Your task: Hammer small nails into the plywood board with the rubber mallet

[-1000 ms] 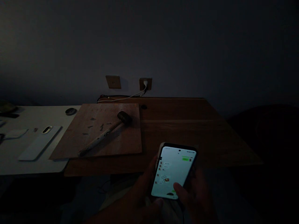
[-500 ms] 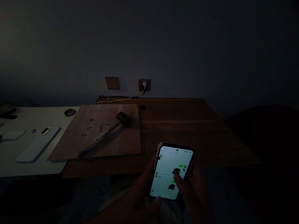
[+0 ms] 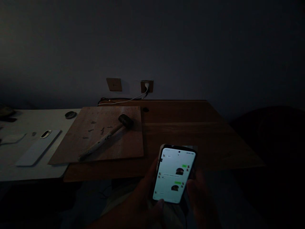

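Note:
The room is dark. A lit phone (image 3: 175,175) showing a chat screen is held in front of me at the lower middle. My left hand (image 3: 140,200) is wrapped round the phone's left edge and bottom, thumb at the lower rim. My right hand (image 3: 200,197) grips the phone's right side, with its thumb off the screen. Both hands are above my lap, just short of the brown wooden table's (image 3: 190,127) near edge.
A wooden board (image 3: 124,143) lies on the table with a mallet (image 3: 107,136) and several small nails (image 3: 97,129) on it. To the left, a white table (image 3: 30,171) carries a white phone (image 3: 38,146) and a small round lid (image 3: 70,114). A charger and cable (image 3: 133,98) hang from a wall socket.
The chat on the screen has scrolled, with new images showing. My right thumb has lifted off the screen and moved to the phone's right side. The view shifted slightly.

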{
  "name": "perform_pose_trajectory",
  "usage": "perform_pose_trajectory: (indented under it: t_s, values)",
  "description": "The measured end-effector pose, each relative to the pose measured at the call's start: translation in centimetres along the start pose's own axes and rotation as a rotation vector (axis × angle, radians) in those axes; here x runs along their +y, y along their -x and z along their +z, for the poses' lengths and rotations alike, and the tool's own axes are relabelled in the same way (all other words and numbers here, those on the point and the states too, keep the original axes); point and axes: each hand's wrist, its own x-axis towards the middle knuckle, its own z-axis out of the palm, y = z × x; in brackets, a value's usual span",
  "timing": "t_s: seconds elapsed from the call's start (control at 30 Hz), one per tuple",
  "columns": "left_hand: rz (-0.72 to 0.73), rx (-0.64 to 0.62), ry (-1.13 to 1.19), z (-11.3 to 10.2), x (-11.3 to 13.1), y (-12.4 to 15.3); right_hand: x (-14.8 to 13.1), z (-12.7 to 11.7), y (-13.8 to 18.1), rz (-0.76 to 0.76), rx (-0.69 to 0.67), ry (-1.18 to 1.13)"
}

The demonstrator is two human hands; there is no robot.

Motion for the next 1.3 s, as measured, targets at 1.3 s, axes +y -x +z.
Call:
perform_pose_trajectory:
  t_s: [1.3]
  values:
    - [-0.096, 0.079, 0.278, 0.8, 2.1, -0.3, 0.6, -0.8, 0.9, -0.027, -0.21, -0.002]
